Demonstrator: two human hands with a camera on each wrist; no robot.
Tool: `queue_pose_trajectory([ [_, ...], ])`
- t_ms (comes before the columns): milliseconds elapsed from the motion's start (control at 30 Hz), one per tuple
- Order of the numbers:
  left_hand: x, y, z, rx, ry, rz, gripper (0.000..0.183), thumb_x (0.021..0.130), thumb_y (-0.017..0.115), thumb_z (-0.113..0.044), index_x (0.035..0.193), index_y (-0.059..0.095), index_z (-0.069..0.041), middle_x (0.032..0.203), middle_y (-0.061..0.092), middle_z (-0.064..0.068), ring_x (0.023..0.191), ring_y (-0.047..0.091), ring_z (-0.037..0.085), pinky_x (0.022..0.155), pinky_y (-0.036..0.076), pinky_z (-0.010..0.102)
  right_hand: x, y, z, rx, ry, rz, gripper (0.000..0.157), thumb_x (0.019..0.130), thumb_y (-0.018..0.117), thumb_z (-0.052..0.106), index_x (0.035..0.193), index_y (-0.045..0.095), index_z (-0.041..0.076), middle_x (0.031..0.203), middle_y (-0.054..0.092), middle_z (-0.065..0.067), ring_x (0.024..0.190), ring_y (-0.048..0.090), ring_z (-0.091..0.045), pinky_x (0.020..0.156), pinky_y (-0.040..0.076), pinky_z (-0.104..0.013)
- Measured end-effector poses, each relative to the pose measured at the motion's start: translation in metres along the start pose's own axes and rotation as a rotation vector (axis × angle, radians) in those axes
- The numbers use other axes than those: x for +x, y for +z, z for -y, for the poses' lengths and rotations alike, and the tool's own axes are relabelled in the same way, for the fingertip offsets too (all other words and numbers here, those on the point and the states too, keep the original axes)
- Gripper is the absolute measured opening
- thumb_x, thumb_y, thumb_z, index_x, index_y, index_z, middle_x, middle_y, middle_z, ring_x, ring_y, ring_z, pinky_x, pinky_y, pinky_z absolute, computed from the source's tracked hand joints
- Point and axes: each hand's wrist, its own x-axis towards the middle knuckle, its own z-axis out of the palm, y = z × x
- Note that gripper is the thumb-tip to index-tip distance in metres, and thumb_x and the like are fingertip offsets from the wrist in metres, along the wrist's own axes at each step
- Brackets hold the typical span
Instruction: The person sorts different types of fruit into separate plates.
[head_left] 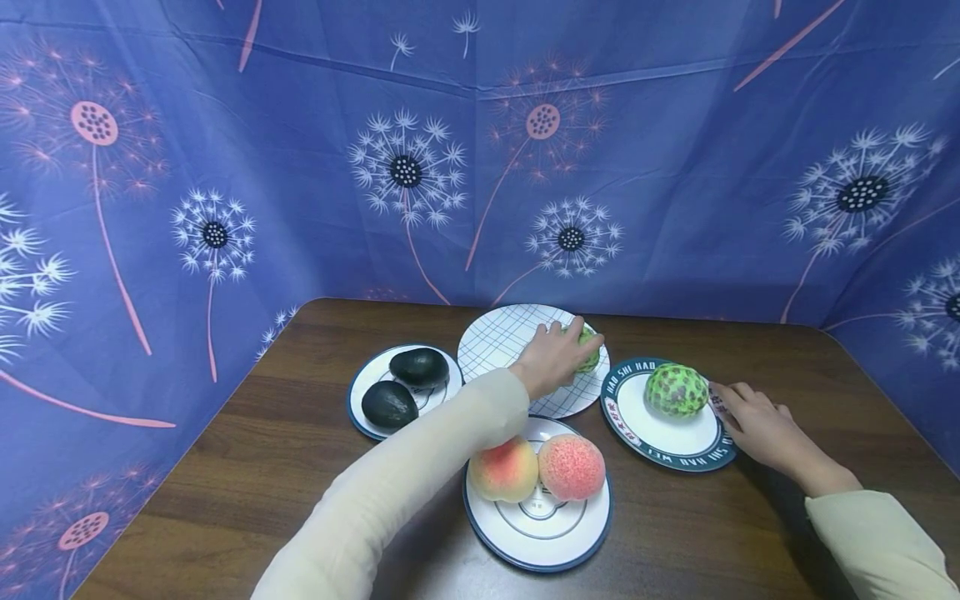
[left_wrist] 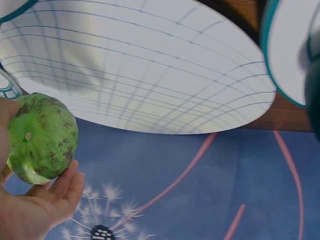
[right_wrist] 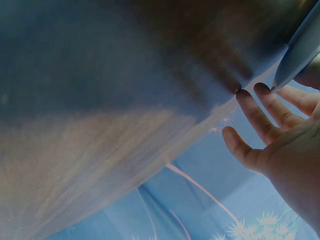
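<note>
My left hand (head_left: pixel 551 358) grips a round green fruit (left_wrist: pixel 45 137) with brown patches over the right side of a white plate with a grid pattern (head_left: pixel 498 342). In the left wrist view, thumb and fingers lie on opposite sides of the fruit. My right hand (head_left: pixel 768 429) pinches the right rim of a green-rimmed lettered plate (head_left: pixel 652 450), thumb over the edge. In the right wrist view, the other fingers (right_wrist: pixel 257 117) extend below the rim, close to the tabletop. A second green fruit with dark patches (head_left: pixel 677 390) sits on that plate.
Two dark green avocado-like fruits (head_left: pixel 418 367) lie on a blue-rimmed plate (head_left: pixel 367 423) at left. Nearer the front, two peaches (head_left: pixel 572 467) rest on another blue-rimmed plate (head_left: pixel 540 550), close beneath my left forearm. A blue dandelion-print cloth (head_left: pixel 465 242) hangs behind the wooden table (head_left: pixel 247 467).
</note>
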Motion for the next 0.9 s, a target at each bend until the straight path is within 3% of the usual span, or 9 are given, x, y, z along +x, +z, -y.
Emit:
queue_pose_trajectory([
  [333,0.007,-0.013,-0.021,-0.029,0.077,0.004,0.065,0.084,0.059,-0.044,0.136,0.024,-0.029,0.13,0.034,0.006,0.1,0.054,0.022,0.083,0.051,0.033,0.0,0.0,0.0,-0.004,0.003,0.004,0.051,0.087,0.055,0.014,0.129,0.039,-0.008,0.117,0.044,-0.032,0.106,0.042,-0.05,0.077,0.033,-0.069],
  [633,0.013,-0.024,-0.041,-0.075,0.13,0.066,0.062,0.083,0.061,-0.043,0.134,0.026,-0.031,0.13,0.035,0.004,0.101,0.055,0.021,0.087,0.049,0.033,0.0,0.001,-0.002,0.004,0.001,0.009,0.051,0.086,0.056,0.013,0.129,0.039,-0.008,0.116,0.045,-0.031,0.106,0.042,-0.049,0.077,0.033,-0.069],
  [900,0.015,-0.027,-0.049,-0.097,0.156,0.111,0.064,0.082,0.062,-0.043,0.135,0.027,-0.033,0.13,0.036,0.002,0.102,0.054,0.019,0.087,0.049,0.031,0.001,0.001,-0.002,0.003,-0.001,0.01,0.051,0.086,0.056,0.013,0.13,0.039,-0.008,0.117,0.045,-0.031,0.106,0.043,-0.049,0.076,0.034,-0.068],
])
